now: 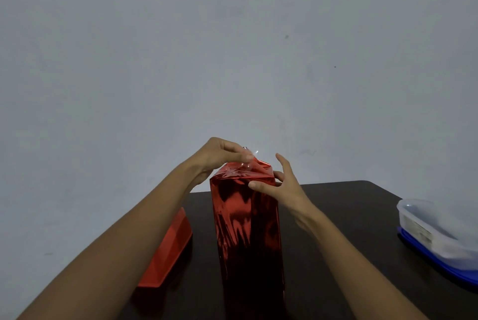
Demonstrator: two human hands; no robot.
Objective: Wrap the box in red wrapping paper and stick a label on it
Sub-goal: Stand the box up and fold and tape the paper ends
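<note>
**Top fold held down, tape ready to go on**

Head view. The box (245, 237), covered by the red wrapping paper (258, 169), stands upright on the bench (336, 216), about midway between its left and right edges.

The risk, I think, is at the top. The shiny paper looks stiff, so the folded flaps can spring open if the pressing thumb slips. The clear tape (249, 162) can curl, stick to itself or land crooked. The tall box can also tip over if it is pushed sideways.

The left hand (222, 156) is at the top left of the box and pinches the tape between thumb and fingertips. The right hand (282, 187) is at the upper right corner, its fingers spread and mostly straight, with the thumb laid on the front face; it grips nothing.

No label is visible. A red tray (165, 249) lies at the left edge, and a plastic container (439, 231) at the right edge.
</note>
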